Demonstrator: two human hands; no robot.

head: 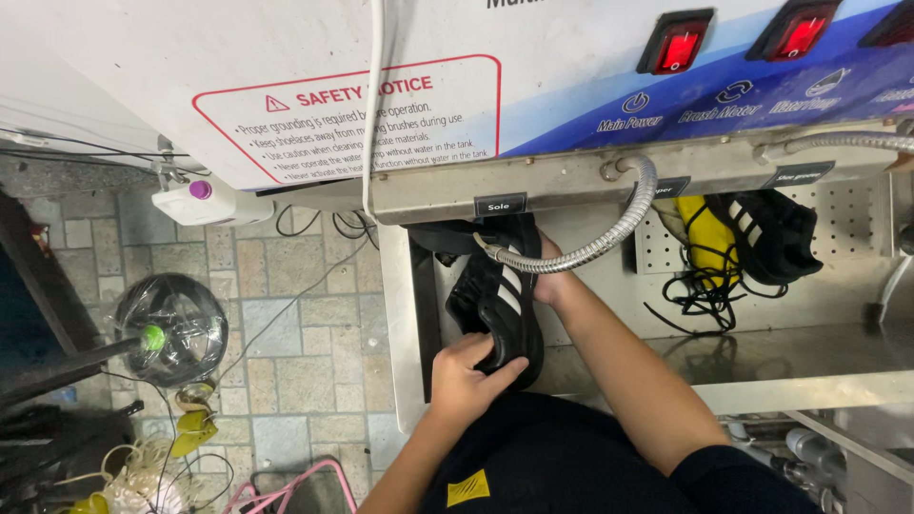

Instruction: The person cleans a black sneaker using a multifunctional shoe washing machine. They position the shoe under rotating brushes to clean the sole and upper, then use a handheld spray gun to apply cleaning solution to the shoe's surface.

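Black fabric sneaker with white side stripes sits at the left end of the stainless-steel wash basin, under the flexible metal hose. Left hand grasps its near end, fingers curled. Right hand grips its far side, fingers mostly hidden.

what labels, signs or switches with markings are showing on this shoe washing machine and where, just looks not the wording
Safety notice: white panel, upper left; rounded red outline, red heading with warning triangle, small red lines.
Small tag: steel edge above the black shoe; dark rectangle, white lettering.
Two similar dark tags: same edge, further right.
Control strip: upper right; blue band, white icons and captions.
Rocker switches: above the strip; lit red, black frames.
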